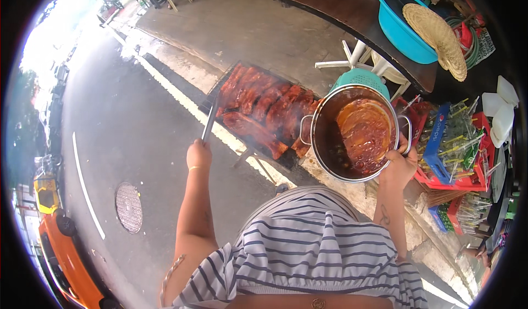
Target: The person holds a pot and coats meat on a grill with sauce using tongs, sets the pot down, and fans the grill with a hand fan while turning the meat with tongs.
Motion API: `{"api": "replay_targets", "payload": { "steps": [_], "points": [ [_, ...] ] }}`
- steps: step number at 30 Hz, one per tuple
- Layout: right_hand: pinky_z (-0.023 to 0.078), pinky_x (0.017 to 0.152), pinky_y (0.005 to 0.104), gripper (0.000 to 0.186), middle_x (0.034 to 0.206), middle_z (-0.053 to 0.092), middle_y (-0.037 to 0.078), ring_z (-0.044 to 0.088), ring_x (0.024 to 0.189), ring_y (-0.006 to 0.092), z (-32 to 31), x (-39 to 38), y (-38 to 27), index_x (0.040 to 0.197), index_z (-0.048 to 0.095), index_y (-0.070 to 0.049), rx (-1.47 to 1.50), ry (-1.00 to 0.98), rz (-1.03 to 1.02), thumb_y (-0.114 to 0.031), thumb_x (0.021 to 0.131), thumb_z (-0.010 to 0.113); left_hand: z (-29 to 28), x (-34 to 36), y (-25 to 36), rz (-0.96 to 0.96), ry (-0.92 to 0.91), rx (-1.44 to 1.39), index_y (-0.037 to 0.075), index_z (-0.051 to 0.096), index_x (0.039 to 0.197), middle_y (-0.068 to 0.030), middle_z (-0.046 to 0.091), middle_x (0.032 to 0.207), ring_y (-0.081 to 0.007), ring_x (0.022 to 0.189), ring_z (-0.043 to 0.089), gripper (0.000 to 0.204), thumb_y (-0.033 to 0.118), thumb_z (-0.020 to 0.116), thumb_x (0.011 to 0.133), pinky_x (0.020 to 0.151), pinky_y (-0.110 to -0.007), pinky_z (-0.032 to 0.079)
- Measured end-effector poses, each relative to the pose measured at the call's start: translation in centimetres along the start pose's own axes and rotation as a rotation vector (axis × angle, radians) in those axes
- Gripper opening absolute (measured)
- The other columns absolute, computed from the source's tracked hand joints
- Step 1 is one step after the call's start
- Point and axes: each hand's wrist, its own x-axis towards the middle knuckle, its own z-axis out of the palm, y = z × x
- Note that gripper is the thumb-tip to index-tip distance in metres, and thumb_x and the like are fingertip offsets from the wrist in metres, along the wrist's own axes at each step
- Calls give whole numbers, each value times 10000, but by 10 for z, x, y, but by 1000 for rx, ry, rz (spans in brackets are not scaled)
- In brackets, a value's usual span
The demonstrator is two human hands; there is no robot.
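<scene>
Striped white-and-navy cloth (313, 248) fills my near view; both hands work beyond it. Left hand (198, 156): closed around the near end of a long metal utensil (209, 121). Right hand (401, 163): curled at the right side of the steel pot (329, 137), thumb by the rim, fingers at the right handle (406, 130).

Pot location: right of the grill, overlapping the green stool (360, 79) in my view. I cannot tell whether the stool bears its weight. Handling: I rate the pot stiff and fairly heavy, the red-brown sauce (366, 130) inside it liable to slosh. A one-sided hold may let it tip; the left handle (305, 128) is unoccupied and gives a balanced second grip. Treat any sauced rim as slippery.

Meat (275, 103), in glazed red slabs, covers most of the grill (213, 95), with the utensil's far end at its left edge. I expect soft, slick, hot pieces: clamp or support the thick section, tool only.

Clearances: left of the grill I have open road (154, 138). To the right, red crates (461, 185) of bottles restrict the pot. Past the stool, observe the edge of the desk (330, 4), which carries a blue basin (401, 42) and a woven fan (432, 31).
</scene>
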Motion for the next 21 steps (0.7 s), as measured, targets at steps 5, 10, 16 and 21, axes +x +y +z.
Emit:
{"api": "replay_targets", "payload": {
  "steps": [5, 10, 16, 21],
  "points": [
    [542, 910, 413, 246, 1200, 616, 274, 650, 1036, 313, -2, 7, -2, 696, 438, -17, 83, -75, 25, 202, 586, 463, -6, -56, -8, -59, 38, -83, 15, 619, 901, -242, 675, 893, -426, 870, 652, 242, 254, 648, 877, 767, -503, 522],
    [567, 855, 405, 234, 1191, 629, 272, 668, 989, 316, -10, 19, 2, 689, 453, -14, 191, -137, 37, 191, 578, 477, -2, -68, -9, -57, 84, -76, 7, 614, 904, -230, 669, 867, -429, 843, 643, 251, 253, 657, 875, 756, -504, 517],
    [510, 605, 293, 296, 1126, 656, 224, 643, 792, 222, -29, 36, 22, 708, 484, -35, 125, 40, 109, 233, 583, 484, 6, -66, -10, -8, 114, -160, -8, 610, 910, -233, 667, 875, -446, 814, 631, 261, 241, 671, 857, 743, -507, 510],
    [509, 615, 313, 354, 1083, 658, 189, 631, 804, 216, -70, 63, 22, 776, 485, -43, 2, 228, 128, 247, 575, 469, 27, -62, -13, 68, 93, -267, -28, 592, 910, -175, 657, 809, -361, 651, 630, 240, 201, 657, 882, 619, -427, 515]
  ]
}}
